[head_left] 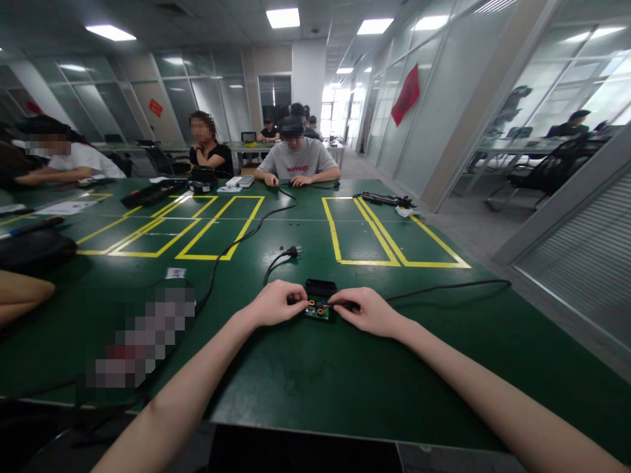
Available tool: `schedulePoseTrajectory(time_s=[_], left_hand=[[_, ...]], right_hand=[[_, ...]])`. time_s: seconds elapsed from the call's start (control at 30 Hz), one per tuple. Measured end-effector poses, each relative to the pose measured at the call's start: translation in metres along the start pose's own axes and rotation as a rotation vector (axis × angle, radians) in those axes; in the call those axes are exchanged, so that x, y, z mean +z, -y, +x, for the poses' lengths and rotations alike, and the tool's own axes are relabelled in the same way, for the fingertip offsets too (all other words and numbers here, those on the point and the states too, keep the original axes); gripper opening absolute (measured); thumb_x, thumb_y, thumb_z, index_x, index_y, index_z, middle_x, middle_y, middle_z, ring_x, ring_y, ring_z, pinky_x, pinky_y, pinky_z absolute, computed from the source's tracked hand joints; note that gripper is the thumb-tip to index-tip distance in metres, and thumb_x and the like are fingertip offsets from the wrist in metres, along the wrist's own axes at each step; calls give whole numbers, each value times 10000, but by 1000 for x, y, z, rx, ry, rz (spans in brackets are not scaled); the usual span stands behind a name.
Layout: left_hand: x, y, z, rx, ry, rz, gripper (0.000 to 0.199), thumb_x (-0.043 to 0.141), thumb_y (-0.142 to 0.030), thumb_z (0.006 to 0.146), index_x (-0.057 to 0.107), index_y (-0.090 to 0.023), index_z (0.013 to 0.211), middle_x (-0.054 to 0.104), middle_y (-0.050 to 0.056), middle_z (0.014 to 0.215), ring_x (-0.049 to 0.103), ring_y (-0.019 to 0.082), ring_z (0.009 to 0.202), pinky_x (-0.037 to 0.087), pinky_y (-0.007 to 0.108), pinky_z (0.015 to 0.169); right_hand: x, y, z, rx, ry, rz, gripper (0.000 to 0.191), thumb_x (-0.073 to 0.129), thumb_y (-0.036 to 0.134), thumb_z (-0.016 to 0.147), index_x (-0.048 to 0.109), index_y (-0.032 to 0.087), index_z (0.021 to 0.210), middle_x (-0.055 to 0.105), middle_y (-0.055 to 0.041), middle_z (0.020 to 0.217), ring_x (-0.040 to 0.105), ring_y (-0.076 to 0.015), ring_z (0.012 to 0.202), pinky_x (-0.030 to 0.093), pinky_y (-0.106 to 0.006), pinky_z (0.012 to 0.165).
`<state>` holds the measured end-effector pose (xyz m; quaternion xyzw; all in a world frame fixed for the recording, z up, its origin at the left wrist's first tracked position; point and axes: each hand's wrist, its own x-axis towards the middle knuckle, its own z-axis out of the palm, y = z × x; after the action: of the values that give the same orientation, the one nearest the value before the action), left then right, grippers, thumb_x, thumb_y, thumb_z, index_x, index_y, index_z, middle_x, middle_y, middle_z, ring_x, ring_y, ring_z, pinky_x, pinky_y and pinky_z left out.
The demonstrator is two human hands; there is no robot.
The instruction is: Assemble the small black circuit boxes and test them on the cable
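Between my hands sits a small green circuit board (317, 311) with yellow ring-shaped coils, low on the table. It seems to lie in a dark shell, whose edges are hard to make out. An open black plastic case half (320, 287) lies just behind it. My left hand (277, 303) is closed, thumb and fingertips pinching the board's left end. From behind that hand a short black cord runs to a power plug (294, 251). My right hand (367, 311) is closed on a black cable (444, 286) at the board's right end, where thin blue and yellow wires show by the fingertips.
The green table (276, 381) carries yellow tape outlines (367, 263). A pixelated long object (148, 332) and a label (176, 272) lie left. Black cords cross the table. A folded tripod (387, 199) lies far right. A person (298, 157) sits opposite; another person's arm (24, 295) rests at left.
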<state>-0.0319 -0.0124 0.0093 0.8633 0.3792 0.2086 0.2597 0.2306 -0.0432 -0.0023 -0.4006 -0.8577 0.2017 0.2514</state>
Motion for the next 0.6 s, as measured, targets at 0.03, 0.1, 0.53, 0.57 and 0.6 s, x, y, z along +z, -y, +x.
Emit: schedulePoseTrajectory(time_s=[0.03, 0.1, 0.53, 0.57, 0.6], left_hand=[[0, -1, 0, 17, -18, 32, 173, 639, -289, 892, 737, -184, 795, 701, 10, 758, 609, 143, 675, 425, 236, 636], [-1, -1, 0, 50, -40, 59, 161, 649, -280, 887, 735, -188, 786, 708, 22, 824, 623, 149, 722, 441, 240, 665], [-7, 3, 0, -88, 54, -225, 135, 674, -275, 845, 728, -151, 841, 650, -15, 660, 555, 120, 608, 415, 220, 591], [-7, 3, 1, -91, 54, -226, 141, 670, -277, 845, 711, -151, 795, 640, -18, 650, 538, 117, 599, 406, 218, 583], [-6, 3, 1, -86, 50, -219, 155, 666, -275, 845, 692, -153, 754, 632, -19, 647, 526, 114, 597, 399, 216, 578]], right_hand=[[0, -1, 0, 8, -24, -40, 202, 598, 251, 906, 764, 228, 1017, 777, -45, 872, 689, -186, 693, 509, -291, 643], [0, -3, 1, 29, -64, -106, 158, 618, 252, 895, 751, 230, 978, 766, -37, 819, 686, -185, 671, 500, -288, 636], [-8, -2, -2, -194, 7, -240, 139, 707, 334, 885, 687, 200, 919, 717, -65, 898, 689, -213, 793, 472, -290, 669], [-9, -3, -2, -191, 17, -251, 149, 722, 346, 879, 687, 205, 912, 716, -61, 887, 688, -213, 788, 465, -288, 659], [-9, -3, -2, -186, 24, -264, 143, 719, 351, 888, 689, 212, 904, 717, -57, 874, 686, -211, 781, 456, -285, 650]])
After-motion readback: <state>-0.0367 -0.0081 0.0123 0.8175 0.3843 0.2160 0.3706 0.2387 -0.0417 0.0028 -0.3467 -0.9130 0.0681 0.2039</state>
